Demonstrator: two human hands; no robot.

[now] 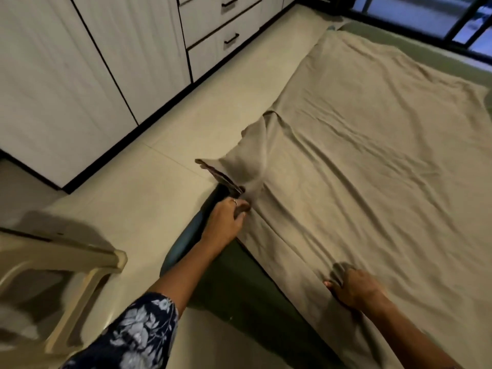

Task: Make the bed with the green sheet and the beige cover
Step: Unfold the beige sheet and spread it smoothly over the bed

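Beige cover [372,155], one, lay wrinkled over one green sheet [234,275]; I saw left hand [226,219] pinching its edge, right hand [354,288] seemingly gripping a fold, blurred.

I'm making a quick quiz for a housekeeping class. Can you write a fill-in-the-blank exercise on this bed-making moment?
1. The left hand pinches the edge of the ____ cover.
2. Under the cover lies a ____ sheet.
3. The right hand rests on the ____.
4. The white cabinet has ____ drawer handles.

Missing words: beige; green; cover; black
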